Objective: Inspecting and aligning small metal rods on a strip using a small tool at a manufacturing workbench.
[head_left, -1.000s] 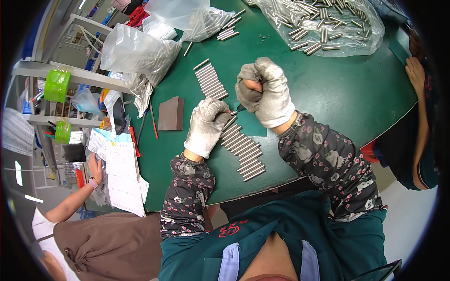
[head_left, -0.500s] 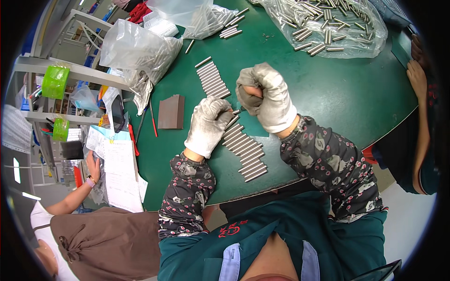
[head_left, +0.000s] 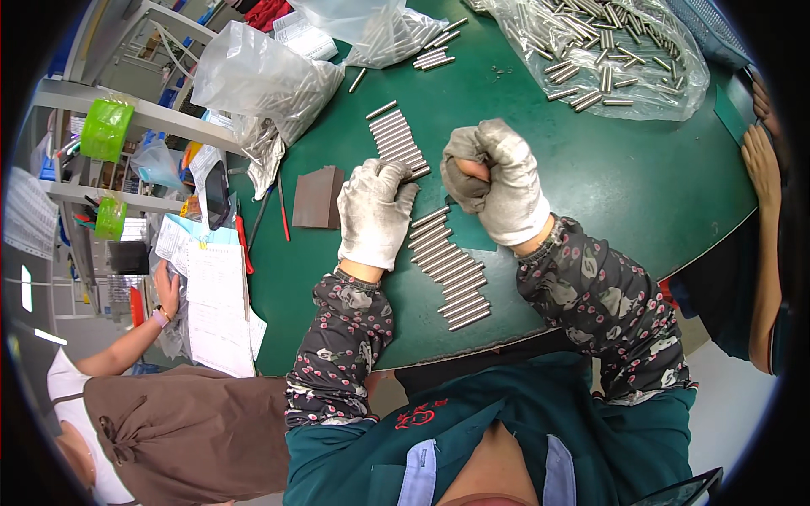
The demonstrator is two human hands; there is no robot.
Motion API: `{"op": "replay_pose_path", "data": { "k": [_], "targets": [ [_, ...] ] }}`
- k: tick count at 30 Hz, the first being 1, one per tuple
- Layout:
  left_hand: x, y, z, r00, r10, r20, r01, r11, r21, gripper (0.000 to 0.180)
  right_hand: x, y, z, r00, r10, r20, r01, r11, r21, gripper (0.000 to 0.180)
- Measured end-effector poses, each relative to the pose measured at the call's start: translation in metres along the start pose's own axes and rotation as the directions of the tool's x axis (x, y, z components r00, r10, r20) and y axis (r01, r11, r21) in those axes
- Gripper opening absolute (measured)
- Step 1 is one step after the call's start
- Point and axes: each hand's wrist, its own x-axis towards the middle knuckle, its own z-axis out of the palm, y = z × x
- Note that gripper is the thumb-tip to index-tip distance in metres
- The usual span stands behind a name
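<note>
My left hand (head_left: 371, 211), in a white glove, lies palm down on the green table (head_left: 641, 185). Its fingertips touch the near end of a row of short metal rods (head_left: 396, 142). A second, longer row of rods (head_left: 449, 268) runs from beside that hand toward me. My right hand (head_left: 499, 181), also gloved, is clenched in a fist just right of the left hand, above the second row. Whatever is inside the fist is hidden.
Clear plastic bags of rods lie at the back left (head_left: 261, 80), back middle (head_left: 380, 25) and back right (head_left: 607, 51). A brown block (head_left: 319, 196), a red pen (head_left: 281, 207) and papers (head_left: 215, 304) lie to the left. Another person (head_left: 169, 422) sits lower left; someone's arm (head_left: 764, 177) rests at the right edge.
My right fist has come down slightly, closer to the table. My left hand has slid a little forward toward the upper row of rods.
</note>
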Motion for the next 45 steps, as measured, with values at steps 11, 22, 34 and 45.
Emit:
{"op": "replay_pose_path", "data": {
  "k": [11, 22, 34, 45],
  "targets": [
    [-0.006, 0.001, -0.001, 0.989, 0.055, 0.139, -0.011, 0.954, -0.300, 0.015, 0.001, -0.010, 0.006, 0.991, -0.016, -0.132, 0.009, 0.998, -0.059, 0.047],
    [-0.005, -0.001, -0.002, 0.986, 0.073, 0.150, -0.023, 0.951, -0.308, 0.014, 0.004, -0.008, 0.004, 0.991, -0.041, -0.131, 0.042, 0.999, 0.009, 0.045],
    [-0.006, -0.001, 0.000, 0.987, 0.050, 0.153, 0.004, 0.945, -0.328, 0.014, 0.001, -0.001, 0.001, 0.994, -0.087, -0.072, 0.081, 0.993, -0.085, 0.046],
    [-0.005, 0.004, -0.015, 0.965, 0.126, 0.229, -0.072, 0.970, -0.231, 0.012, 0.003, -0.003, 0.003, 0.992, -0.090, -0.088, 0.076, 0.985, -0.153, 0.047]
  ]
}}
